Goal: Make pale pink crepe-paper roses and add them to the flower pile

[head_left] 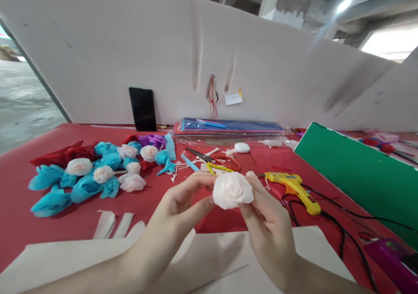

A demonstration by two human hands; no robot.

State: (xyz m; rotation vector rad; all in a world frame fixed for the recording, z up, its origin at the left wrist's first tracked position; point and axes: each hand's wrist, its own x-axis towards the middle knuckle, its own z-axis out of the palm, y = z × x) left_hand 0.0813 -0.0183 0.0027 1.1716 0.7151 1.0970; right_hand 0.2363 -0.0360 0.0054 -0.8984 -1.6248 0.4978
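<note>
- A pale pink paper flower [233, 190] is held up over the near part of a red surface [156, 209], its ruffled petals facing the camera.
- The left hand [183, 209] pinches the flower's left edge between thumb and finger; the right hand [269, 213] grips it from the right, fingertips tucked beneath the petals.
- Below, the forearms cover parts of a large pale paper sheet [52, 259], where a thin wire [225, 275] lies between them.
- Directly behind the flower, scissors [203, 156] with dark blades lie among paper scraps [176, 169]; the flower and fingers obstruct the view of a yellow handle [214, 167] there.
- Just beyond the right hand, a yellow glue gun [289, 183] rests on its side, its black cable [341, 207] trailing past a purple device [388, 259].
- To the left, blue flowers [86, 188], pale flowers [132, 182] and red and purple ones crowd together, near cut paper strips [123, 225].
- Farther back are a white oval object [242, 147], a small bottle [272, 143] and plastic-wrapped sheets [248, 127] topped by a blue pen [210, 123].
- A black phone [143, 109] leans against the white partition [130, 37]; a green board [355, 176] slants along the right side.
</note>
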